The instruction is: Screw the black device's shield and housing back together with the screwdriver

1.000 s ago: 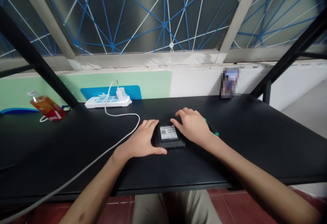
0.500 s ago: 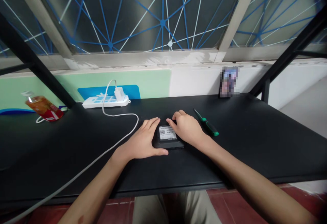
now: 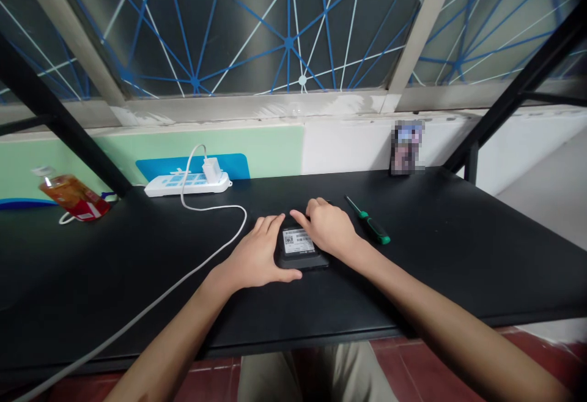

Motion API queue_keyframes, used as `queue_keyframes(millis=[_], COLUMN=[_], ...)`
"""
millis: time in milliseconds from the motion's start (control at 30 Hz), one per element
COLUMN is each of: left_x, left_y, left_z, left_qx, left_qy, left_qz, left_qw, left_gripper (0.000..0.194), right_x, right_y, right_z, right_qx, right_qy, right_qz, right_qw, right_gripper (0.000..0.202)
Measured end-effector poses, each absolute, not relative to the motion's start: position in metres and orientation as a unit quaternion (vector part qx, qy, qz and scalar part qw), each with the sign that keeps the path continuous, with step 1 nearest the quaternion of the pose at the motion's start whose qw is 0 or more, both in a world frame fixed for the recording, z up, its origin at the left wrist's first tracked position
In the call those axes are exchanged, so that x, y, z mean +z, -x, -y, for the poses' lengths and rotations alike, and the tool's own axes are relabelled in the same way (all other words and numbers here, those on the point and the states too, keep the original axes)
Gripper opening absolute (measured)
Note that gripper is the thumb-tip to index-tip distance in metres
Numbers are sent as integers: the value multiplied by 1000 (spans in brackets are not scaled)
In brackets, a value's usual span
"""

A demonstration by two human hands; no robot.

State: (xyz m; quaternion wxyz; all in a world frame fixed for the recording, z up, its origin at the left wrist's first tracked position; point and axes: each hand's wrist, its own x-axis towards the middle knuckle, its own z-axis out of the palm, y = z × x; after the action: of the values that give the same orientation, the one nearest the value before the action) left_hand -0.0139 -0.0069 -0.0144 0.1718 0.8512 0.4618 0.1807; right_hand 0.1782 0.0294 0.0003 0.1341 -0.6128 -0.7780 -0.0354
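Observation:
A flat black device with a white printed label lies on the black table between my hands. My left hand spans its left side, thumb along the near edge and fingers at the far edge, holding it. Over its far right part rests my right hand, with the fingers curled down and the thumb stretched out above the label. What those curled fingers grip, if anything, is hidden. A screwdriver with a green and black handle lies to the right of my right hand, its shaft pointing away from me.
A white power strip with a plugged-in charger stands at the back. Its white cable runs across the table's left part. A bottle of orange-brown drink is at far left. A phone-like upright object, pixelated, leans against the wall.
My right thumb has shifted slightly left and away from me, over the label's far edge. My left hand keeps its hold on the device. The whole view has moved slightly.

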Motion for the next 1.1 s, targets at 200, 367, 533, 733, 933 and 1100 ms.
queue_keyframes(millis=[200, 367, 533, 733, 933, 1100], left_x=[-11, -12, -10, -3, 0, -3], left_y=[11, 13, 13, 11, 10, 11], left_z=[8, 7, 5, 3, 1, -1], left_qx=[152, 154, 143, 124, 113, 133], left_qy=[-850, -850, -853, -857, -865, -864], left_qz=[-475, -473, -469, -464, -453, -446], left_qw=[168, 172, 180, 187, 183, 191], left_gripper=[114, 115, 116, 114, 110, 109], right_x=[0, 4, 8, 9, 8, 4], right_y=[-173, -172, -172, -173, -173, -176], right_z=[-35, -41, -48, -54, -56, -53], right_qx=[-39, -5, 45, 90, 113, 117], right_qy=[624, 637, 647, 663, 666, 652], right_qz=[770, 763, 757, 741, 734, 742], right_qw=[129, 113, 86, 66, 75, 103], right_gripper=[70, 82, 92, 101, 101, 90])
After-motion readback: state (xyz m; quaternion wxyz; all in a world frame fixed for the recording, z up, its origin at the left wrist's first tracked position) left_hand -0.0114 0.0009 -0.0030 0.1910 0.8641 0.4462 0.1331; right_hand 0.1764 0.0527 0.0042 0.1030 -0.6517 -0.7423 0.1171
